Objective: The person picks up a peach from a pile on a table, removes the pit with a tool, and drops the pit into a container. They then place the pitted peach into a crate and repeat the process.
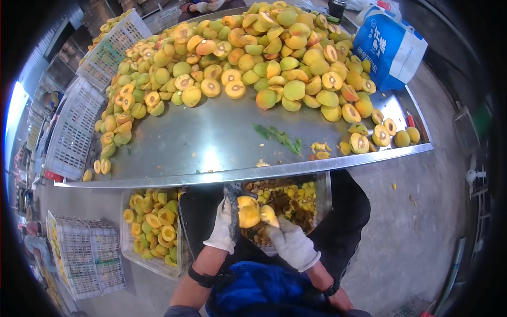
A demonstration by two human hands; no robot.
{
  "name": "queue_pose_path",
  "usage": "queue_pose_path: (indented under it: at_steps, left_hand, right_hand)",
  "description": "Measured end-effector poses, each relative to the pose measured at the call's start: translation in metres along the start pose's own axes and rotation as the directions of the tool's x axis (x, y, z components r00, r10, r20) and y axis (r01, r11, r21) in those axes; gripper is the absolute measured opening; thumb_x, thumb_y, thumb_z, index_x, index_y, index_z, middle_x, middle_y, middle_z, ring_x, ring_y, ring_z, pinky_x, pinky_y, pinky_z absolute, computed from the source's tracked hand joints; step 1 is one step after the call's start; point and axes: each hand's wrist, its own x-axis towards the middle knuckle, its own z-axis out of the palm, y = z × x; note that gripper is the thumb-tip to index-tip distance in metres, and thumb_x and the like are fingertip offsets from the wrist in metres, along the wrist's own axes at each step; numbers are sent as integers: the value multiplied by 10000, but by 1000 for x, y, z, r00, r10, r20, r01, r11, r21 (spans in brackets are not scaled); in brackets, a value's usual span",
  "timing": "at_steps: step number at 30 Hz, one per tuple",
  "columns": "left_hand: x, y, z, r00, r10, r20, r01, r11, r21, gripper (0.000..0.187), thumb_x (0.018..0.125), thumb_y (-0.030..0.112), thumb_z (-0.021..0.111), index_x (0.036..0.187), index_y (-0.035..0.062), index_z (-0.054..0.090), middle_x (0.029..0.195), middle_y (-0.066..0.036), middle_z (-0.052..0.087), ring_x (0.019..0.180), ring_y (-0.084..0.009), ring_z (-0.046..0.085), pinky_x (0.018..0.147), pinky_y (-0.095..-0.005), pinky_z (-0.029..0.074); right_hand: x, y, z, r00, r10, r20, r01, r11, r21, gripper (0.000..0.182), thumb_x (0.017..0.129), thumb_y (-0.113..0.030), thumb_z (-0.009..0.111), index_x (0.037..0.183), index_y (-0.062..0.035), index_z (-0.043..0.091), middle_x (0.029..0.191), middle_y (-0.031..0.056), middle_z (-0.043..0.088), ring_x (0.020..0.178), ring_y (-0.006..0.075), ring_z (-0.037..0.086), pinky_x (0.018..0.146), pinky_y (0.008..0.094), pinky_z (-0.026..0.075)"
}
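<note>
My left hand (223,224), in a white glove with dark material over the finger side, is closed around a yellow peach half (248,212). Its fingertips are partly hidden. In my right hand (293,244), also white-gloved, a smaller yellow peach piece (269,215) is pinched close beside that half. Both hands are over a crate (323,203) between my knees, which contains yellow scraps and brown stones. Left of my leg, another crate (168,270) is filled with peach halves (153,222).
A metal table (179,132) with a raised rim bears a large heap of cut peaches (253,53). A leaf (277,137) lies near its front. A blue and white bag (388,50) stands at the right. White plastic crates (74,129) stand along the left. Another person's gloved hands (207,6) show at the far side.
</note>
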Motion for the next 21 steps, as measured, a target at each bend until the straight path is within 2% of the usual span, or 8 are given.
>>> queue_pose_path:
  at_steps: [5,8,11,12,15,17,19,21]
  left_hand:
    - [-10,-1,7,997,78,10,-78,987,141,354,1001,312,542,1219,32,541,1018,-28,622,900,-102,586,809,-247,482]
    - [-12,5,11,987,161,-1,-146,897,417,299,999,260,544,1189,29,551,1003,-19,617,883,-95,581,788,-242,479]
    - [-11,14,17,958,278,-69,-230,890,393,237,994,185,531,1163,20,555,993,-22,620,883,-91,583,789,-239,483]
    - [-16,27,21,973,232,-23,-218,942,257,241,993,175,528,1164,8,561,986,-25,627,873,-93,592,773,-240,493]
    - [-7,26,11,977,193,-86,-167,954,248,329,1005,285,528,1166,0,568,967,-49,647,833,-125,630,745,-258,525]
    - [-5,24,4,987,125,-104,-106,979,172,378,1011,332,512,1174,-5,566,961,-70,661,813,-150,656,732,-276,549]
    - [-1,24,-1,994,66,-86,-56,992,117,384,1018,337,492,1165,-9,566,952,-90,671,806,-167,674,731,-295,566]
    - [1,21,1,997,48,-55,-42,993,114,377,1021,327,484,1155,-15,567,949,-103,675,801,-175,683,730,-305,575]
  right_hand:
    - [15,5,0,998,-60,29,64,983,-171,280,948,-288,563,989,-14,597,819,268,621,824,475,594,666,482,474]
    - [17,7,-4,997,-26,79,42,977,-208,281,947,-292,567,993,-18,608,829,276,622,848,481,589,678,482,481]
    - [14,29,-1,994,-14,112,53,934,-353,298,956,-312,563,979,-18,610,777,231,637,752,435,614,628,448,488]
    - [11,42,3,993,-22,114,68,906,-418,305,960,-320,561,972,-19,611,747,206,645,699,409,628,600,428,490]
    - [-1,79,15,956,263,129,-278,953,121,344,978,-369,533,943,-38,617,677,68,616,537,236,585,505,333,452]
    - [2,59,-12,876,288,387,-471,687,554,361,994,-387,493,944,-49,607,658,0,558,513,145,516,484,280,410]
    - [10,60,-19,845,168,509,-533,362,765,361,1013,-389,425,965,-64,575,637,-33,497,516,99,469,480,245,371]
    - [10,54,-8,924,336,184,-374,895,242,365,986,-382,468,1049,-46,593,773,131,607,700,296,585,644,378,454]
